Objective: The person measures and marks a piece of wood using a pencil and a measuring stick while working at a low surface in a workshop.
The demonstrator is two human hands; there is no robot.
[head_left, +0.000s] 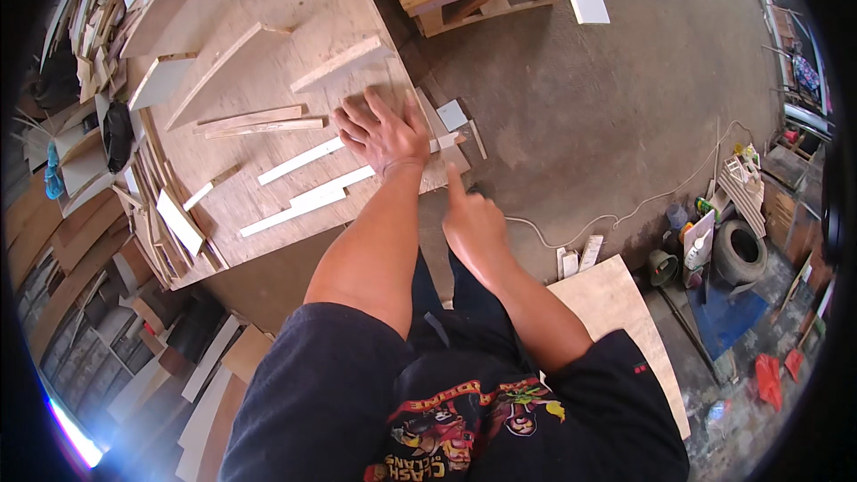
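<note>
Here at the plywood counter [312,9], the left hand [386,132] lies palm down near the edge, across a long white strip [344,182], fingers spread and lightly bent, wrist right over the wood. The strip's outer end pokes out past the hand toward that edge, and there's the right hand [476,221], index finger stretched out toward it, the other fingers folded in; whether it pinches anything or merely touches the end, I can't tell, since the fingertip blurs into what lies behind. The two hands are apart, yet near each other. Now, this strip looks narrow, light and stiff, probably wood with a smooth white face, so it should lift without effort but could skid on the plywood or crack if bent hard. The sensible hold is flat pressure from above, close to the counter's edge, with a pinch on its narrow sides for lifting (mind splinters at those ends). A shorter white strip [295,212] lies just beside it, on the side nearer the body, and two thin sticks [268,128] of bare wood rest off to the left of the spread fingers.
</note>
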